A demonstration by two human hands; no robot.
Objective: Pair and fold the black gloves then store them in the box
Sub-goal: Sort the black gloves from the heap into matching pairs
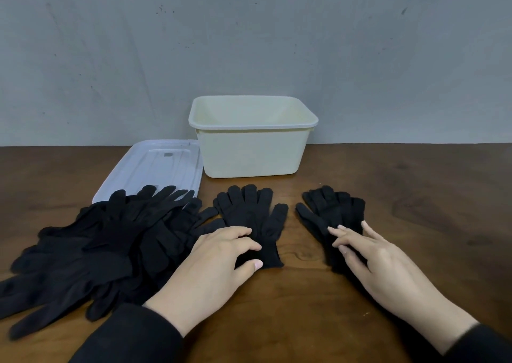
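You are at the pairing step. Two black gloves are laid out flat and apart on the table (388, 196), fingers pointing away from you; nothing is folded, and what shows of the box (250, 152) interior is empty.

Left hand (219, 260): palm down, fingers curled loosely over the cuff end of the middle glove (250, 216). The thumb tip rests at the cuff's near edge. Whether the cloth is pinched or only pressed cannot be told. The remaining pile of gloves (97, 246) lies just beyond the back of this hand, on its outer side, partly overlapping the clear lid (155, 166).

Right hand (379, 263): palm down, fingers extended and slightly spread, lying flat on the lower part of the right-hand glove (332, 210). Nothing is gripped; the hand presses only.

The gloves' fingertips extend past your own fingertips towards the box, which stands open, well ahead of the left fingertips.

Next move, as a judgement: bring one glove onto the other, aligning cuffs and fingers. This calls for a pinch at the cuff and a lift clear of the table, as knit cloth may drag and bunch if slid. Then fold the pair before storing it.
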